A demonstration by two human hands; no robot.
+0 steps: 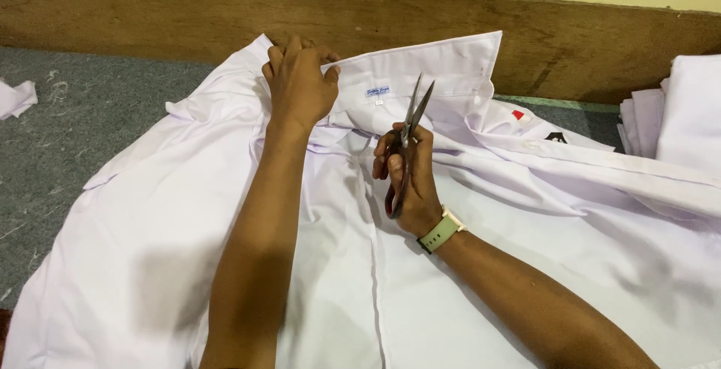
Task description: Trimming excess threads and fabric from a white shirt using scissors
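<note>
White shirt (pixel 150 249) lay spread across the grey table (pixel 82 113), nearest the camera. At its collar (pixel 420 68) the left hand (pixel 299 83) pinched the fabric, while the right hand (pixel 409 177) gripped scissors (pixel 409 132), blades slightly parted, pointing toward the collar.

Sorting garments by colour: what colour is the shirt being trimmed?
White shirt, seen in the head view.

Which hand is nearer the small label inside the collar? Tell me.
Right. The right hand, holding the scissors, sits just below the label, blades pointing up beside it. The left hand pinches the collar edge farther left of the label.
</note>
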